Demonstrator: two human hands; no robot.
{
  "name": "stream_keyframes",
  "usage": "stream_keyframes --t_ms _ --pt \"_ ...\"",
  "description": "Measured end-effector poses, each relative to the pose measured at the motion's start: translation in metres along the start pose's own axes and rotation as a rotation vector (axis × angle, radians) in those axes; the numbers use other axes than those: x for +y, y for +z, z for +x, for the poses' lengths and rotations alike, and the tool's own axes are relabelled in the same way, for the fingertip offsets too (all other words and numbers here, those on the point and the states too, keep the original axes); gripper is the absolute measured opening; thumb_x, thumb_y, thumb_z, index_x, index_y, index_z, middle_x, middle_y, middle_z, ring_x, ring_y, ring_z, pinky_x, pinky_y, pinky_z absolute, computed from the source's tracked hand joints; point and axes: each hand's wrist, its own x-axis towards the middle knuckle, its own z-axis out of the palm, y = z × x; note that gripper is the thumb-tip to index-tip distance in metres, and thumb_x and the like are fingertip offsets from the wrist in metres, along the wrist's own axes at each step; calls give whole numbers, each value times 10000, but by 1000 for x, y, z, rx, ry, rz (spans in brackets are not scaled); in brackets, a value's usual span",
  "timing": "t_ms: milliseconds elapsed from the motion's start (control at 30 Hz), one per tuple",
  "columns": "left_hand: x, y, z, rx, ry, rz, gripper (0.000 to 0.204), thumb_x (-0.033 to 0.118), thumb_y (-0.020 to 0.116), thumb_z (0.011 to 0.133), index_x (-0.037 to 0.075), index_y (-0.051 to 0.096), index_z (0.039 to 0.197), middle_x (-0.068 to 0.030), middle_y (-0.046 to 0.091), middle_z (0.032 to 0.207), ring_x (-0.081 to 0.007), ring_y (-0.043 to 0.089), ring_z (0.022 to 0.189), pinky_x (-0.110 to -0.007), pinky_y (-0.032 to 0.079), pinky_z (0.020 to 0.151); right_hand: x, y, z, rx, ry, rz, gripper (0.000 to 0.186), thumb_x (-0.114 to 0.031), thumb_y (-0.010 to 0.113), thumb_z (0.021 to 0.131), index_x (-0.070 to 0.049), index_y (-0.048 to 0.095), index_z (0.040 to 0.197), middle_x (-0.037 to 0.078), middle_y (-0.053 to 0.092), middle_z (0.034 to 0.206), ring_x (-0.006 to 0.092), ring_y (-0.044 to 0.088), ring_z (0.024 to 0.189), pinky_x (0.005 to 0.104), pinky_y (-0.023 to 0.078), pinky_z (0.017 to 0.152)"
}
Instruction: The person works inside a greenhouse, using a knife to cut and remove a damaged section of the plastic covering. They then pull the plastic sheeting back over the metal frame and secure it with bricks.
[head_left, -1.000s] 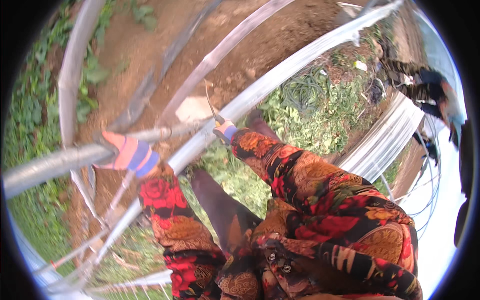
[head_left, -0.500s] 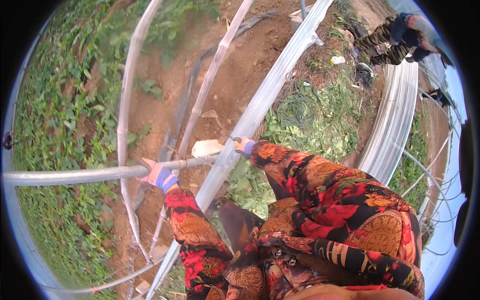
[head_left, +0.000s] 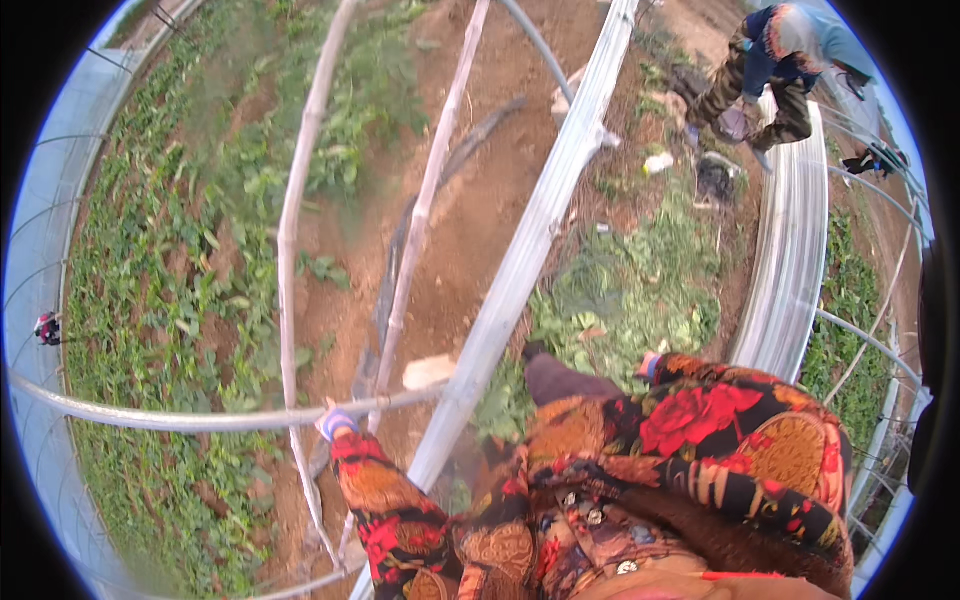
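The hands have parted company; the left hand (head_left: 338,421) looks curled round the metal pipe (head_left: 190,414), while the right hand (head_left: 649,366), lately up at the long pale rail (head_left: 515,285), has drawn back toward the body; it is mostly hidden by its flowered sleeve (head_left: 715,405), so I cannot tell whether it is clenched, loose or holding anything; the thin curved tool it had a second ago is out of sight. That leaves the left hand alone on the pipe, and the rail without a hand on it.

The pipe crosses above the soil and runs to the rail's left edge; a whitish block (head_left: 430,372) lies just beside that edge; two pale poles (head_left: 289,230) slant up from the pipe, a dark strip (head_left: 485,130) near the right one; leafy plants (head_left: 200,270) fill the left; beyond the rail's right edge lie strewn leaves (head_left: 650,285), then ribbed sheeting (head_left: 788,250), a co-worker (head_left: 765,60) stooping by its upper end.
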Motion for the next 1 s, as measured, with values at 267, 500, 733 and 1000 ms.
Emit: stream_keyframes --t_ms 267,500,733,1000 --pt "0 -13 -6 -255 354 1216 612 535 456 781 92 438 1203 -101 584 1029 -223 561 931 -319 440 783 43 55 88 -364 -349 -783 247 -288 514 761 -137 610 932 97 616 834 285 603 766 414 479 650" --pt "-29 5 44 -380 151 1154 647 578 350 799 120 378 1256 -80 538 1134 -215 503 1057 -300 386 885 8 40 66 -61 145 207 502 -373 630 625 -75 558 1023 194 566 1024 318 528 1003 395 424 859" --pt "-44 7 55 -152 -278 209 713 632 454 743 -1 553 1055 -86 587 1029 -220 558 925 -312 424 809 -28 -7 31 75 105 63 408 -353 639 637 -36 609 892 170 625 803 297 604 780 384 478 704" --pt "-23 6 36 -122 -322 197 682 579 531 735 -14 534 1072 -90 587 1015 -235 564 877 -331 430 796 -43 -17 19 -89 181 52 418 -362 635 641 -48 603 914 138 624 769 255 618 691 343 496 628"
